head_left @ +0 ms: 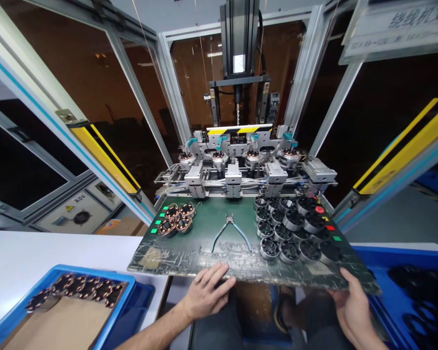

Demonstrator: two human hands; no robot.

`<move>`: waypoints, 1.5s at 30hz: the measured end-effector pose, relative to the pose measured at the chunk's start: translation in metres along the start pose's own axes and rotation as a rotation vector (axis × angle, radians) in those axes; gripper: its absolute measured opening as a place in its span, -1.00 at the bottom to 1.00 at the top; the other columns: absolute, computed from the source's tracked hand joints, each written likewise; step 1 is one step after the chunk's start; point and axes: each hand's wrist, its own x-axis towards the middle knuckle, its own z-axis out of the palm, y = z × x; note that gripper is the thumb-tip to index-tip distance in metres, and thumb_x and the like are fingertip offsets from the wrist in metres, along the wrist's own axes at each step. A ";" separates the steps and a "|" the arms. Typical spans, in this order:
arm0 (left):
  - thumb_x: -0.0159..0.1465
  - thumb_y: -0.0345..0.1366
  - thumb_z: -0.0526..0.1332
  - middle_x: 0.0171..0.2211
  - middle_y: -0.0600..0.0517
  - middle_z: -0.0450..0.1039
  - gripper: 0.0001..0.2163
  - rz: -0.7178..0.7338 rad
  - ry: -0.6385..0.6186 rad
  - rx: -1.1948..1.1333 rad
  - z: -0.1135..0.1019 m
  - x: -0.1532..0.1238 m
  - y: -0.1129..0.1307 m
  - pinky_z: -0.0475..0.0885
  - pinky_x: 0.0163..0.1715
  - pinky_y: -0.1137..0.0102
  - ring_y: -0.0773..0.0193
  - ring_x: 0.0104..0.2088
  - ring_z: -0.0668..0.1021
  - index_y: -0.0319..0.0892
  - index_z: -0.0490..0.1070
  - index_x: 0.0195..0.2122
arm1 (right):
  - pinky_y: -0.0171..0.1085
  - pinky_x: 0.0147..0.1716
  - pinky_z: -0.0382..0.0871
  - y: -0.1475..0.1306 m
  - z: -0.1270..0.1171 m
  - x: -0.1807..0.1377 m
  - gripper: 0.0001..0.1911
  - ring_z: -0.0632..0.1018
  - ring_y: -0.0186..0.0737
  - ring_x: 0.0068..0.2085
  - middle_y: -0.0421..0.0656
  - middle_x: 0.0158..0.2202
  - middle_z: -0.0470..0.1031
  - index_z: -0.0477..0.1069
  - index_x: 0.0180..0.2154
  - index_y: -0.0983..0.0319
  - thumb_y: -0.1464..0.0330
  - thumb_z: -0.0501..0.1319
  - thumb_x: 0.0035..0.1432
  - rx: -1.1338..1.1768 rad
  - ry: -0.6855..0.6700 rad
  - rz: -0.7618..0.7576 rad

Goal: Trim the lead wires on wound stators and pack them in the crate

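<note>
V-shaped, blue-handled metal pliers [229, 221] on flat green worktop [209, 214]. Left of pliers: round copper-wound stators [183, 223]. Right of pliers: black-and-grey ring-shaped metal cores [292, 221], some stacked. Behind pliers: long silver metal fixture [233, 181].

Right hand [354, 311] partly lost beneath green counter [209, 209]! Left forearm [156, 328] chopped by bottom edge. Upper right, sign [368, 29] running off frame, small print [383, 43] blurred. Black column [240, 29] cut at top; white label [238, 63] too tiny to read. Blue tray [117, 311] clipped bottom left; blue bin [375, 257] running out right, dark parts [419, 301] merging into shadow, single shapes hard to tell.
</note>
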 end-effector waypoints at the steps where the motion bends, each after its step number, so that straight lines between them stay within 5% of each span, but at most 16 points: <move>1: 0.37 -0.12 0.49 0.51 0.00 0.51 -0.53 -0.002 0.000 -0.003 0.000 0.000 0.000 0.19 0.53 0.24 0.12 0.54 0.42 0.13 0.68 0.30 | 0.06 0.06 0.73 0.000 0.000 0.000 -0.36 0.74 0.14 0.05 -0.18 -0.04 0.75 0.65 -0.08 0.14 0.06 0.62 -0.22 0.000 0.000 -0.003; 27: 0.32 -0.08 0.53 0.52 0.02 0.49 -0.45 0.002 -0.004 0.023 0.002 -0.004 0.000 0.19 0.55 0.22 0.10 0.56 0.41 0.16 0.64 0.36 | 0.09 0.08 0.72 -0.005 0.004 -0.006 -0.40 0.75 0.20 0.06 -0.19 -0.18 0.75 0.65 -0.09 0.15 0.11 0.63 -0.21 0.022 -0.011 0.010; 36: 0.33 -0.09 0.51 0.52 0.03 0.49 -0.47 0.002 -0.002 0.021 0.002 -0.003 0.000 0.19 0.55 0.22 0.11 0.55 0.43 0.17 0.65 0.35 | 0.01 0.09 0.72 0.000 0.000 -0.001 -0.38 0.71 0.01 -0.08 -0.26 -0.14 0.74 0.67 -0.09 0.12 0.08 0.67 -0.23 0.016 -0.014 0.009; 45: 0.34 -0.11 0.51 0.57 0.02 0.43 -0.47 -0.009 0.008 0.003 0.003 -0.004 0.000 0.20 0.54 0.21 0.09 0.53 0.45 0.14 0.64 0.35 | -0.01 0.05 0.73 0.002 -0.002 0.002 -0.35 0.70 0.07 0.09 -0.21 -0.02 0.74 0.68 -0.05 0.13 0.05 0.64 -0.20 0.010 -0.015 -0.017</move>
